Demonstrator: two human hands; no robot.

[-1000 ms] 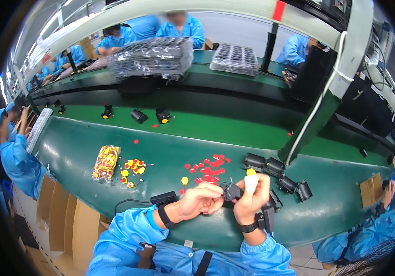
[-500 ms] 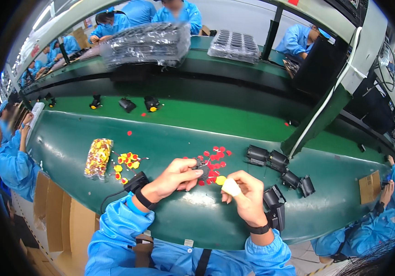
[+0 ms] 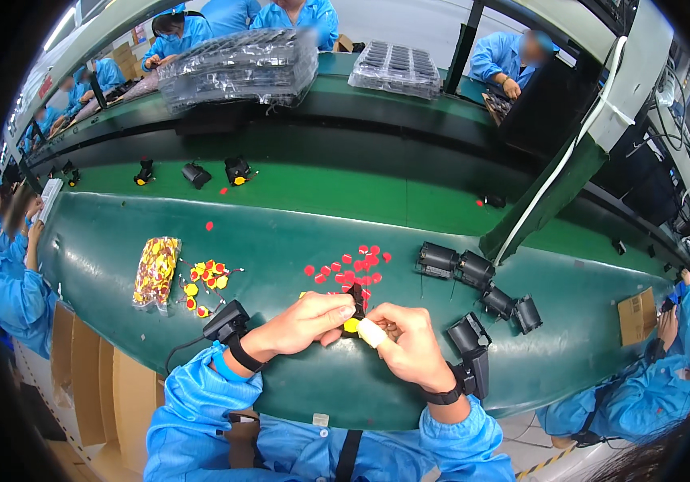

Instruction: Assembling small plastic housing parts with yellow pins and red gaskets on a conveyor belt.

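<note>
Over the green bench, my left hand (image 3: pixel 305 323) is closed round a small black plastic part (image 3: pixel 356 296), mostly hidden by the fingers. My right hand (image 3: pixel 409 341), with a white cover on one digit, pinches a round yellow piece (image 3: pixel 351 325) against the lower side of that black part. Both hands nearly meet. Just beyond them lie many loose red discs (image 3: pixel 359 277). Left of my left hand are several small yellow-and-red discs with wires (image 3: pixel 208 275). Whether the yellow piece is seated in the black part is hidden by my fingers.
A clear bag of yellow and red pieces (image 3: pixel 157 271) lies at left. Black housings (image 3: pixel 473 269) sit at right, beside a slanted post (image 3: pixel 554 193). More black parts (image 3: pixel 236 170) rest on the green conveyor strip (image 3: pixel 345 193). Co-workers (image 3: pixel 630 394) sit at both sides and across.
My right hand has moved left, bringing the yellow piece from beside the red discs to the black part in my left hand. The whole view has shifted slightly.
</note>
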